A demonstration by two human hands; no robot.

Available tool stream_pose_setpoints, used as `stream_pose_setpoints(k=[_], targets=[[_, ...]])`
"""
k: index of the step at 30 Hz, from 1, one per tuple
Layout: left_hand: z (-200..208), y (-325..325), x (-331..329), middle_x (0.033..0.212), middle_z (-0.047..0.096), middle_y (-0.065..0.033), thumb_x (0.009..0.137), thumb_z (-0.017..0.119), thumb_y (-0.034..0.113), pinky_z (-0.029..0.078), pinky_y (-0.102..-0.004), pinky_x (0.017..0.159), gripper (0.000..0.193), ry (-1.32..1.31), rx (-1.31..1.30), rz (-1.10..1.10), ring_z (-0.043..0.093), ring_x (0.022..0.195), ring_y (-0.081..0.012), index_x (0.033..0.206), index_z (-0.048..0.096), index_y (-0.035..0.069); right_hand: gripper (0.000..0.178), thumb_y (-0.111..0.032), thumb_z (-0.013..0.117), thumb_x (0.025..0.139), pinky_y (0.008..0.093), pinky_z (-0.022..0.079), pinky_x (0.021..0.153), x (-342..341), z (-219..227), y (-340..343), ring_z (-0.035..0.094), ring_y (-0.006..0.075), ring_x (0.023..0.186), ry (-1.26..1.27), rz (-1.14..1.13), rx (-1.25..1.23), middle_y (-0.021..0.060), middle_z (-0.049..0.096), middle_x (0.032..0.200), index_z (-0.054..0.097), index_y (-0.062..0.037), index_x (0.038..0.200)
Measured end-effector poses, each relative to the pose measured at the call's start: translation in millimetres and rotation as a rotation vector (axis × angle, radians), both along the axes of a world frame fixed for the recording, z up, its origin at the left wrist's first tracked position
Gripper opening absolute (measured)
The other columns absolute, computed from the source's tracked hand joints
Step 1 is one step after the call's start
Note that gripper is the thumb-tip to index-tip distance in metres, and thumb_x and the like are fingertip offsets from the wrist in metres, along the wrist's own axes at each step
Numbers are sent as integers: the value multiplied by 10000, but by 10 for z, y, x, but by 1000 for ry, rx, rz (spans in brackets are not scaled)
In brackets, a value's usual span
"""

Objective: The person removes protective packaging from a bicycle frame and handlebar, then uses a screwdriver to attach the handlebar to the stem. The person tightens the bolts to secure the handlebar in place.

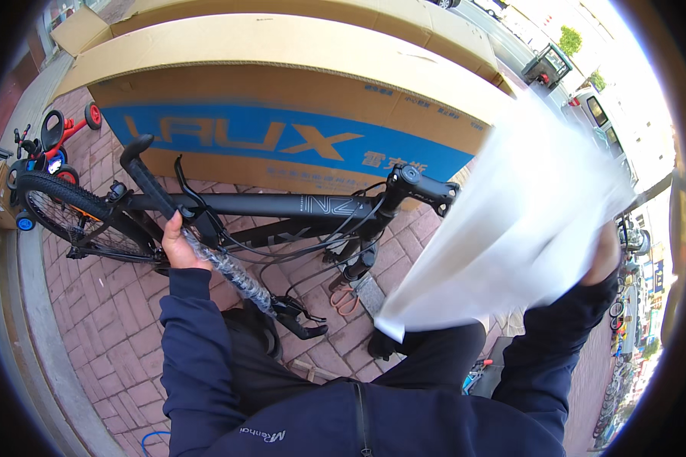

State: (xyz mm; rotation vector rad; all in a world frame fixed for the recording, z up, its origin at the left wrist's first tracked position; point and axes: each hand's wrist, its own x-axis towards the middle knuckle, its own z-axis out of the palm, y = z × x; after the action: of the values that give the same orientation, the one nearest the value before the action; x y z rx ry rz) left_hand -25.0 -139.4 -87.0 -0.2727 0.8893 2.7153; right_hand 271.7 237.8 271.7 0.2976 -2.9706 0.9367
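Observation:
My left hand (pixel 181 245) is closed round a black bicycle handlebar (pixel 244 283), whose middle is wrapped in clear plastic. Brake levers and grips sit at both ends, and cables run from it toward the bicycle frame (pixel 282 204). The handlebar lies apart from the black stem (pixel 427 190). On the right, my right hand (pixel 606 255) grips a white packing sheet (pixel 511 221), raised and smeared by motion. Most of that hand's fingers are hidden behind the sheet.
A long cardboard box (pixel 282 129) stands behind the bicycle. Orange-handled scissors (pixel 344 301) lie on the brick paving (pixel 107 327) beside the fork. Small children's ride-on toys (pixel 72 126) stand at the far left. Vehicles (pixel 591 114) are at the far right.

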Motion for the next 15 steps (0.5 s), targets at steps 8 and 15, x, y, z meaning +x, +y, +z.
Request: stream_pose_setpoints(k=[8,15], targets=[[4,-52,29,1027,730,-116,885,652,272,601,-423,816,296,60,167,-142,716,886,-280,1075,679,47,299,-293,678,977,322,601,772,-1316,313,652,720,230,893,890,-293,76,108,728,1063,689,-71,1178],[42,-29,44,1013,728,-109,864,676,292,603,-418,801,321,63,161,-133,718,870,-280,1072,672,48,449,-419,653,938,444,526,863,-2349,-434,1006,702,368,937,748,-949,489,223,728,1040,722,-8,1106]])
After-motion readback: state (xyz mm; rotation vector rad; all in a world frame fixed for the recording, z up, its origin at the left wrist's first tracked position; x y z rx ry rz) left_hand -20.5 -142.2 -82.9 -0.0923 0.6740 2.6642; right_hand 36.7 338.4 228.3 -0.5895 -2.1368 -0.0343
